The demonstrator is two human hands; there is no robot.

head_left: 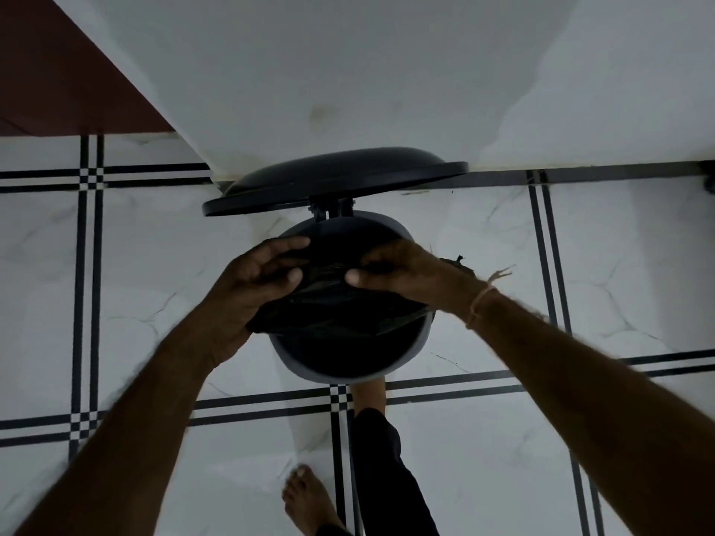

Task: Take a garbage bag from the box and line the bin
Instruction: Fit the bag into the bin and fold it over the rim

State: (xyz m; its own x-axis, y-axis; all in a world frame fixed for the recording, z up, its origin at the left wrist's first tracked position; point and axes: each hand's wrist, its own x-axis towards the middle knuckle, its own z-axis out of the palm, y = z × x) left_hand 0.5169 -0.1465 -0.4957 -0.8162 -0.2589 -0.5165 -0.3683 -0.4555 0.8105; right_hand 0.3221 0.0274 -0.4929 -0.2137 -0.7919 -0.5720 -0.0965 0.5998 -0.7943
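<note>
A round grey pedal bin (410, 361) stands on the floor against the wall, its black lid (332, 179) swung up and open. A folded black garbage bag (340, 311) is held flat just above the bin's mouth. My left hand (255, 276) grips the bag's left part, thumb on top. My right hand (398, 268) pinches its upper right part, with a thread band on that wrist. The bin's inside is dark. The bag box is not in view.
White marble floor tiles with black stripe lines (89, 288) surround the bin. A white wall (348, 71) rises behind it, with a dark red surface (58, 71) at the far left. My bare foot (305, 500) and dark trouser leg (387, 470) are below; the other foot (369, 394) is at the bin's base.
</note>
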